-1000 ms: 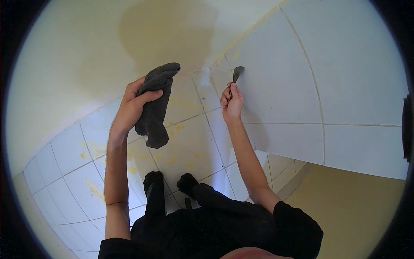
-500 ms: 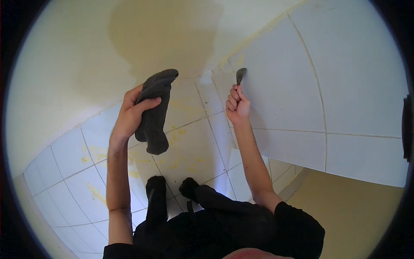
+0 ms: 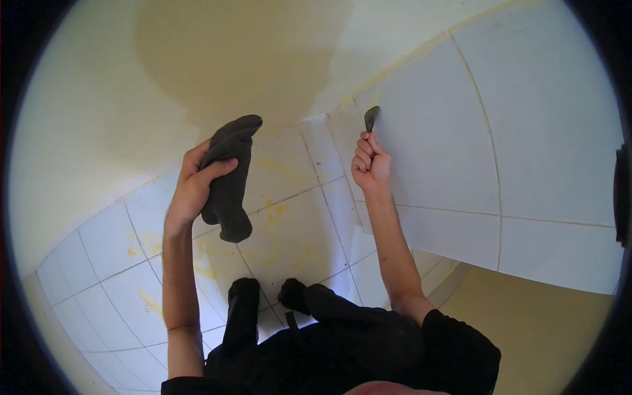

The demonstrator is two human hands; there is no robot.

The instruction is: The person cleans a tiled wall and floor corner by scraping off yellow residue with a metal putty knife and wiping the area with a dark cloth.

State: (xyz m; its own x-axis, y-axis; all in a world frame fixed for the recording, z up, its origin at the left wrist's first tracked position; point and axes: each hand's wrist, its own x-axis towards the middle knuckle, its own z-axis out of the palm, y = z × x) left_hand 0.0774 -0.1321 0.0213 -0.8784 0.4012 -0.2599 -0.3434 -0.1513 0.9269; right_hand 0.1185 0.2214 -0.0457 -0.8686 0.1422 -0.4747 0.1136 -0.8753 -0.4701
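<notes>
My left hand (image 3: 191,187) grips a dark grey folded cloth (image 3: 228,187), fingers behind and thumb across its front. It is held up at the left, apart from the floor. My right hand (image 3: 372,161) is closed round the handle of a small spoon-shaped metal tool (image 3: 371,118). The tool's rounded end points up, near the pale tiled wall (image 3: 434,138) on the right and just below its yellow-stained top edge. I cannot tell whether that end touches the tile. Most of the handle is hidden inside my fingers.
Yellow smears (image 3: 276,214) mark the pale floor tiles (image 3: 342,204). A cream wall (image 3: 85,138) rises at the far left, with a large shadow on it. My dark-covered feet (image 3: 295,294) stand on the tiles. A tan surface (image 3: 520,322) lies beyond the tiled wall's lower edge.
My left hand and the cloth have shifted slightly left and down. The right hand with the tool has moved a little right and down. The view has shifted slightly; both holds are unchanged.
</notes>
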